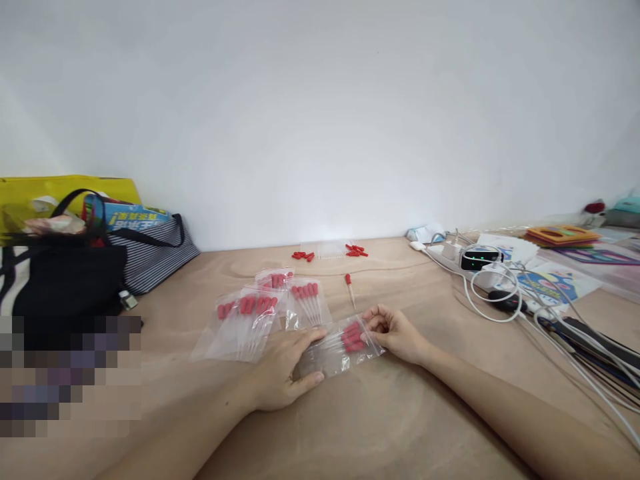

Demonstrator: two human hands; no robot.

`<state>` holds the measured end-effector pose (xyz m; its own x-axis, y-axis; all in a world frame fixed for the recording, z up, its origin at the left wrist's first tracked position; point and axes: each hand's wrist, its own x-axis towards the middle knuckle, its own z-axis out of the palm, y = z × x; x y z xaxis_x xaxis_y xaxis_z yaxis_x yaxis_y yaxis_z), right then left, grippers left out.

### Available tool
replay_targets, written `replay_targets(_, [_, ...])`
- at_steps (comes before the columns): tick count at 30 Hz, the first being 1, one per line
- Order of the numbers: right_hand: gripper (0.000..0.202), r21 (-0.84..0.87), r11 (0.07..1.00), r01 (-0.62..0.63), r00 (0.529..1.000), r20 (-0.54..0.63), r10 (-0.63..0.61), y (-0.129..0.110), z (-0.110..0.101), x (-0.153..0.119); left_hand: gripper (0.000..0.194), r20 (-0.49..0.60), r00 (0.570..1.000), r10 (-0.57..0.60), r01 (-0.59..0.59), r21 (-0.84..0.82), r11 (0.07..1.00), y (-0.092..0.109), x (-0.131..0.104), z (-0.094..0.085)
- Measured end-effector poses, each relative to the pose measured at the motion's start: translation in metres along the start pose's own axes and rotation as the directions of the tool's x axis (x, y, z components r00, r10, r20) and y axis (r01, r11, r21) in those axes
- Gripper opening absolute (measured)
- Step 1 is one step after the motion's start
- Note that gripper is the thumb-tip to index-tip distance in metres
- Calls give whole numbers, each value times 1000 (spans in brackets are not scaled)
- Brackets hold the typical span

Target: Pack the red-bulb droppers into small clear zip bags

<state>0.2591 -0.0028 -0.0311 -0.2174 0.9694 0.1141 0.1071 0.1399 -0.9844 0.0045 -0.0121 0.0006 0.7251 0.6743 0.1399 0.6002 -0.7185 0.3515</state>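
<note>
A clear zip bag (327, 363) with several red-bulbed droppers (353, 337) inside lies slanted between my two hands. My left hand (283, 370) grips its left end, thumb along the near edge and fingers over the far side. At the opposite end, my right hand (393, 333) pinches the bag's right edge, its fingers curled. Just beyond the bag lies a loose dropper (349, 281) with a red bulb and thin clear stem. Left of it, more filled bags (307, 307) overlap in a loose pile, bulbs pointing away from me.
By the wall lie red bulbs (303, 256) and more red-bulbed droppers (357, 251). Black bag (65, 287) and striped bag (160, 257) stand at left. White cables (493, 317), a black device with green lights (481, 258), papers (565, 283) and coloured frames (563, 235) crowd the right.
</note>
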Motion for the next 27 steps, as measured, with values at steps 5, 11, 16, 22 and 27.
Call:
replay_targets(5, [39, -84, 996, -29, 998, 48, 33, -3, -2, 0, 51, -22, 1000, 8, -9, -4, 1000, -2, 0, 2])
replay_targets(11, [47, -70, 995, -68, 990, 122, 76, -7, -2, -2, 48, -1, 999, 34, -34, -12, 999, -1, 1, 1])
replay_targets(16, [42, -20, 998, -55, 995, 83, 56, -2, -1, 1, 44, 70, 996, 50, -49, -22, 999, -1, 1, 1])
replay_targets(22, [54, 36, 998, -60, 993, 103, 56, 1, -3, 0, 41, 83, 995, 55, -53, -24, 998, -1, 3, 0])
replay_targets(27, [37, -227, 971, -81, 996, -52, 71, 3, -18, 21, 41, 69, 996, 58, -57, -18, 998, -2, 2, 1])
